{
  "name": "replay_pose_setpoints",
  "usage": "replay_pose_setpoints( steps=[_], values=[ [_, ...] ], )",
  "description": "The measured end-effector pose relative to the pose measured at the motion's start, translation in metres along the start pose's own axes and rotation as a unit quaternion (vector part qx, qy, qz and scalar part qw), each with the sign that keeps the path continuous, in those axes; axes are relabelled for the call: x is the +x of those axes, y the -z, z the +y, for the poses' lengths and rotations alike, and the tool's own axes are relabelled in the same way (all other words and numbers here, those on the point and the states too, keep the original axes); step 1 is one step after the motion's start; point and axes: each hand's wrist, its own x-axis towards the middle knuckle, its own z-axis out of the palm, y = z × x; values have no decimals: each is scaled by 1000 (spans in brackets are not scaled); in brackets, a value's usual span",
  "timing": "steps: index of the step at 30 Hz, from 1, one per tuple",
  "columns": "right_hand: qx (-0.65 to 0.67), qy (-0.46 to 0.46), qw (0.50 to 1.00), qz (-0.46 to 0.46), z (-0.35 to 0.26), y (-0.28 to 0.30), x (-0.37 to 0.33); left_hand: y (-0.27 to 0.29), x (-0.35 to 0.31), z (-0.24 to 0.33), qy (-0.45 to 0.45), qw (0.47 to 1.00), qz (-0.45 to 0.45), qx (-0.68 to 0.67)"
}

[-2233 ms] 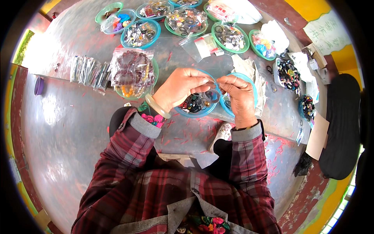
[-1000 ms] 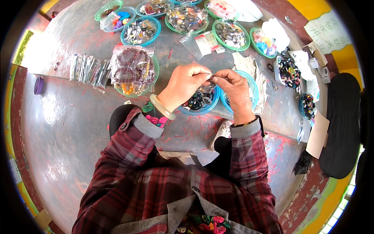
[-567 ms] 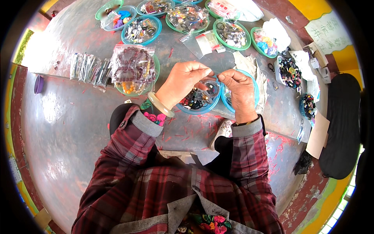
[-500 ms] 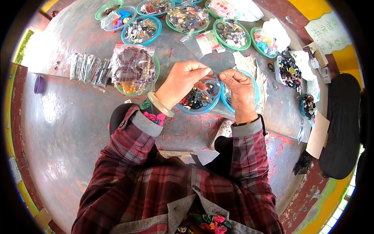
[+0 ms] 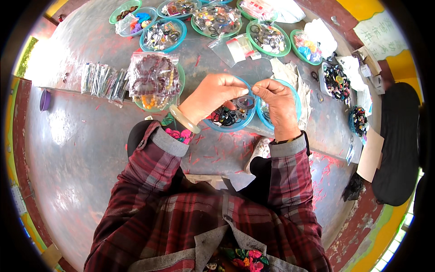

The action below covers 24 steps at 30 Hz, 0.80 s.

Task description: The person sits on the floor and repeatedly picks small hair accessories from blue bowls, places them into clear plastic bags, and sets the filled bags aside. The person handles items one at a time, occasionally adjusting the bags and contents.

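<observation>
Both of my hands are raised close together over two blue baskets. My left hand (image 5: 212,96), with a pale bangle at its wrist, pinches thumb to forefinger at the top of a small clear plastic bag (image 5: 246,103). Across from it, my right hand (image 5: 277,103) pinches the same bag's upper edge. Something dark and looped shows through the plastic, too small to name. Below lies the left blue basket (image 5: 233,128), filled with black cords and small beads. The right blue basket (image 5: 298,97) is partly hidden behind my right hand.
At the left, bagged dark-red beads (image 5: 154,75) lie on a green basket, beside bundled slim packets (image 5: 104,81). Several baskets of bagged trinkets, including a green basket (image 5: 269,53), line the far side. A white tray of dark cords (image 5: 335,81) stands right.
My fingertips have drawn slightly closer together and a little lower, and the small bag hangs between them. The surroundings shift only slightly in the view.
</observation>
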Motion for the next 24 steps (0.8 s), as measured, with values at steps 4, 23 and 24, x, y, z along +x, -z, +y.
replay_pose_setpoints(
  steps=[4, 23, 24],
  values=[
    [-25, 0, 1000, -5, -2, -2, 0, -2, 1, -3, 30, 998, 17, 58],
    [161, -75, 983, 35, 13, -17, 2, -3, 5, -10, -42, 931, 188, -311],
    [156, -76, 984, 35, 13, -17, 3, -3, 6, -10, -48, 930, 195, -309]
  ],
)
